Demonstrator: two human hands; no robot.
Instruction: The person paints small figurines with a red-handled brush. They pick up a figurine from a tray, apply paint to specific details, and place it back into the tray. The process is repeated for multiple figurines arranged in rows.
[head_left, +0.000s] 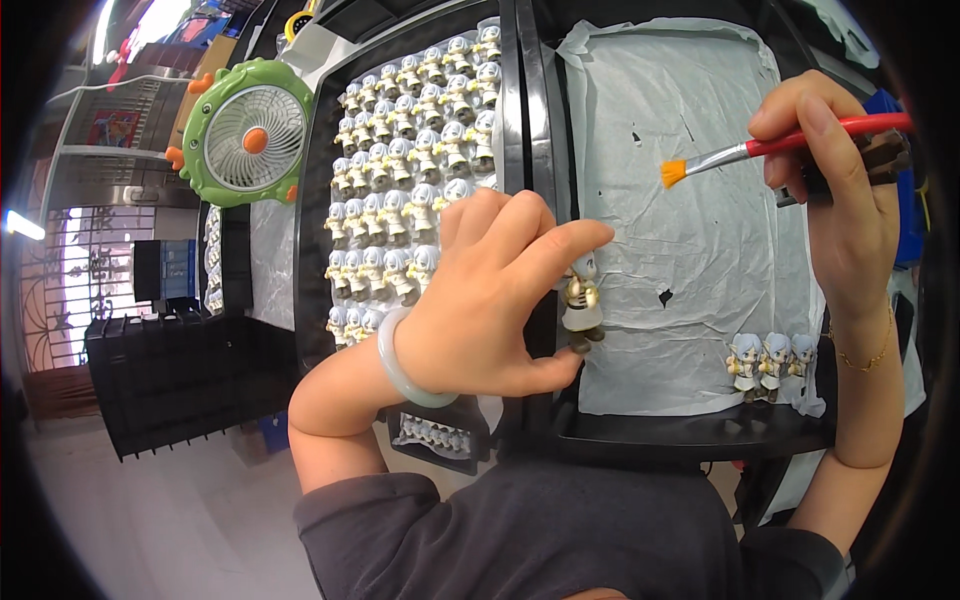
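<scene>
A small grey-haired figurine (582, 305) is pinched between thumb and forefinger of the left hand (490, 300) over the edge of a paper-lined black tray (690, 435), while a red-handled paintbrush (760, 148) with orange bristles is gripped in the right hand (835, 190) above the white paper (680, 200), three finished figurines (770, 362) standing at its lower corner and rows of unpainted figurines (410, 190) filling the left tray (315, 250) beside a green desk fan (250, 135).

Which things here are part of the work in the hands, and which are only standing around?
In use:
- figurine in left hand
- red-handled brush in right hand
- three figurines on the paper-lined tray
- tray of unpainted figurines

Standing around:
- green fan
- black crate
</scene>
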